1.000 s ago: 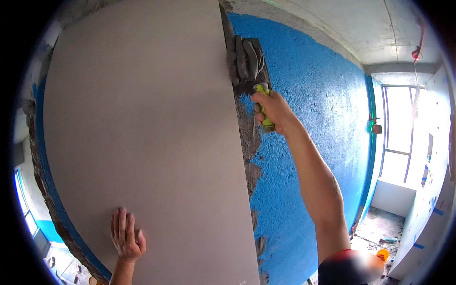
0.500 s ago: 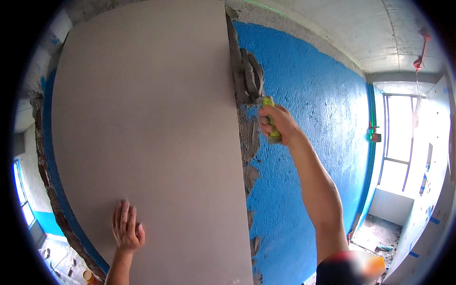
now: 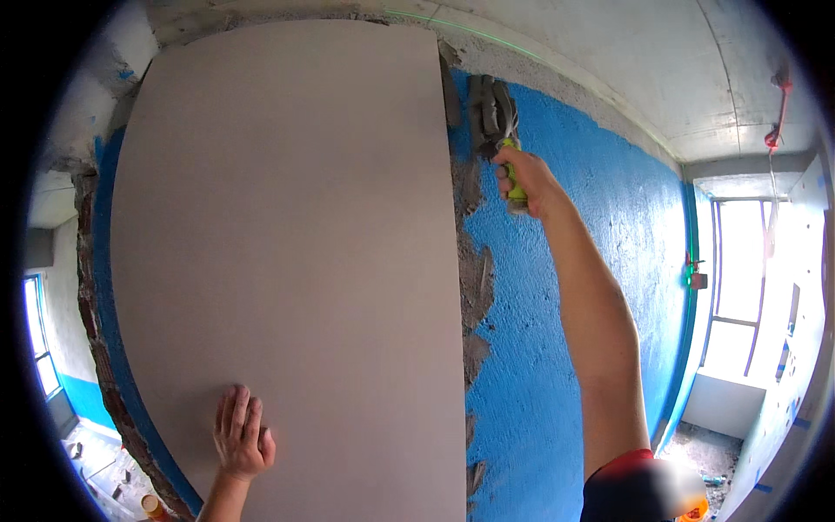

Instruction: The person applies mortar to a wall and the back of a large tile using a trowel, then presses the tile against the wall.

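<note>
My left hand lies flat, fingers stretched, on the lower part of a large pale grey tile panel that stands upright against the wall. My right hand is wrapped round the yellow-green handle of a trowel, raised near the panel's upper right edge. Grey mortar sits on the trowel's blade, which is over the blue-coated wall. Patches of grey mortar run down along the panel's right edge. What lies behind the panel is hidden.
Bare concrete ceiling spans above, with a red fitting hanging at right. A laser level glows green by the far corner. Bright windows stand beyond. A broken wall edge borders the left; an orange bucket is low right.
The view has shifted, so the panel sits lower and farther right. My right hand has carried the trowel upward along the panel's edge. My left hand stays on the panel.
</note>
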Motion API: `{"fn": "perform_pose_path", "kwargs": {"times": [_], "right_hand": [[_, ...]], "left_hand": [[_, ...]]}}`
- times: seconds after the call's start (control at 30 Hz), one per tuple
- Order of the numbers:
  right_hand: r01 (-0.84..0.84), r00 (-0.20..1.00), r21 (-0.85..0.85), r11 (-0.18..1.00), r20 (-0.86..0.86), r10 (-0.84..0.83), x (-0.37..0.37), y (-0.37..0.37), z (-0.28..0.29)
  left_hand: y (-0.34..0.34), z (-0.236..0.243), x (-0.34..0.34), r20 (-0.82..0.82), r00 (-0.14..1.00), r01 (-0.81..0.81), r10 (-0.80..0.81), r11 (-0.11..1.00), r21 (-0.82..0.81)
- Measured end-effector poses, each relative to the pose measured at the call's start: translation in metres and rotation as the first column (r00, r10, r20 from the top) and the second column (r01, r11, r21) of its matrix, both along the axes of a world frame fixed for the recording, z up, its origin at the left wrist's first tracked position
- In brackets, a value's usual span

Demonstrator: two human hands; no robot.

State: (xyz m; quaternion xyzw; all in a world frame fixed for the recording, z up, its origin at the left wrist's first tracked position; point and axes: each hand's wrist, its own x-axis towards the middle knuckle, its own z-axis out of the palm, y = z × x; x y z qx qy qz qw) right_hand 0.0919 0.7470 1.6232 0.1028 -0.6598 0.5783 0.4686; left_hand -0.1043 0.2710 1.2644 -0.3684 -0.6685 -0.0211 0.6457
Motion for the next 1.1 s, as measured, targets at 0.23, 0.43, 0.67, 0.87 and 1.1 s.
{"fn": "perform_pose_path", "kwargs": {"times": [0.23, 0.43, 0.67, 0.87, 1.1], "right_hand": [[0.012, 0.998, 0.074, 0.997, 0.065, -0.017, -0.017, -0.012, 0.036], [-0.091, 0.993, 0.090, 0.992, 0.088, 0.083, -0.019, -0.017, 0.041], [-0.188, 0.982, 0.070, 0.980, -0.003, 0.189, 0.011, 0.007, 0.023], [-0.115, 0.992, 0.076, 0.990, -0.047, 0.119, 0.016, 0.022, 0.058], [0.050, 0.997, 0.030, 0.998, -0.057, -0.048, -0.011, 0.007, 0.106]], "left_hand": [[0.003, -0.004, 0.008, 0.049, 0.999, -0.020, 0.018, 0.999, 0.039], [0.006, 0.002, 0.006, 0.000, 1.000, 0.030, -0.030, 0.999, 0.044], [0.002, -0.002, 0.001, 0.004, 0.999, 0.032, -0.032, 0.998, 0.048], [0.001, -0.001, 0.003, 0.024, 0.999, 0.024, -0.025, 0.999, 0.039], [0.002, 0.000, -0.001, 0.007, 0.996, 0.085, -0.086, 0.996, 0.041]]}}
